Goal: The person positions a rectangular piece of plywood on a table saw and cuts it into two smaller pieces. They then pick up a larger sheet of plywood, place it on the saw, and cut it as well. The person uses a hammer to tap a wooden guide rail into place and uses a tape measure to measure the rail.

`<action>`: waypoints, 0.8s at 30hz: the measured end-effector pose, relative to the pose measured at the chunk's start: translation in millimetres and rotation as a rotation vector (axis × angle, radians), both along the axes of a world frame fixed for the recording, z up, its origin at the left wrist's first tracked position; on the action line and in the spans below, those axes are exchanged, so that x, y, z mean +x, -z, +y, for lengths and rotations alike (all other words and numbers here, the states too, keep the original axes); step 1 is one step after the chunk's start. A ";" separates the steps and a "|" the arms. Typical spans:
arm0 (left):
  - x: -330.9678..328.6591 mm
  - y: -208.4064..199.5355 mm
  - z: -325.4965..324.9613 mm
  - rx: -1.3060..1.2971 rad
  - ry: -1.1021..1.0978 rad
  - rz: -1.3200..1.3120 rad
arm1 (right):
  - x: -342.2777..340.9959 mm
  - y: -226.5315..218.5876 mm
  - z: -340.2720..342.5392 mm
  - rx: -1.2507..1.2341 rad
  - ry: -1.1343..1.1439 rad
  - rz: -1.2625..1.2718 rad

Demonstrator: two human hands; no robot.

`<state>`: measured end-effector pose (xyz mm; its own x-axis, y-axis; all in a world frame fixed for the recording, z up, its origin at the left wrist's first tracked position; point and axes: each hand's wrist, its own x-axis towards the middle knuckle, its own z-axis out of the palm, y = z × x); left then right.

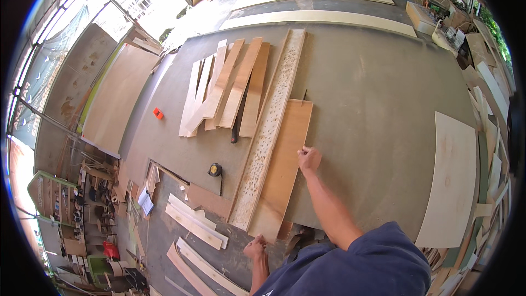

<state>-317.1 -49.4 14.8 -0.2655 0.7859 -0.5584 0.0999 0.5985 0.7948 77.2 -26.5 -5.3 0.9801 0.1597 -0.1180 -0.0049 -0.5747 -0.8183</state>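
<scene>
A brown wooden board (pixel 284 172) lies lengthwise on the large worktable, alongside a long narrow strip (pixel 267 137) with a pale, pitted face. My right hand (pixel 309 159) is closed at the board's right edge, about midway along. Down by the near end of the strip and board is my left hand (pixel 256 246), its fingers curled in. Whatever either hand may pinch is too small to make out. A thin dark stick (pixel 304 95) juts out past the far end of the board.
Several loose planks (pixel 227 85) lie left of the strip, with a dark-handled tool (pixel 235 131) among them. A tape measure (pixel 215 170) and an orange object (pixel 158 113) sit farther left. Pale offcuts (pixel 194 222) lie near left; a pale panel (pixel 449 181) rests at right.
</scene>
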 end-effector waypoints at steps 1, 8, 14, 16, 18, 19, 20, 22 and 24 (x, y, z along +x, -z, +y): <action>-1.1 2.5 0.7 0.005 0.014 -0.031 | -10.8 6.2 -3.5 0.047 0.045 -0.031; -11.3 3.5 5.3 -0.052 0.059 -0.061 | -11.5 11.7 -0.2 0.069 0.130 0.026; 17.4 2.8 12.5 -0.095 0.091 -0.100 | 18.2 19.2 6.8 0.065 0.169 -0.026; 37.0 -1.2 17.6 -0.094 0.135 -0.108 | 36.8 18.2 12.6 0.045 0.176 -0.056; 59.5 -7.2 22.1 -0.094 0.195 -0.125 | 55.5 18.2 19.6 -0.030 0.168 -0.114; 72.5 -9.1 26.7 -0.102 0.204 -0.122 | 68.2 19.4 24.3 -0.013 0.183 -0.096; 86.0 -8.9 30.0 -0.112 0.212 -0.118 | 82.7 20.9 26.5 0.002 0.197 -0.077; 105.7 -7.4 38.9 -0.120 0.207 -0.112 | 102.6 12.1 35.9 0.020 0.189 -0.038; 118.1 -5.7 45.4 -0.131 0.191 -0.102 | 112.2 -1.0 40.6 0.006 0.157 0.004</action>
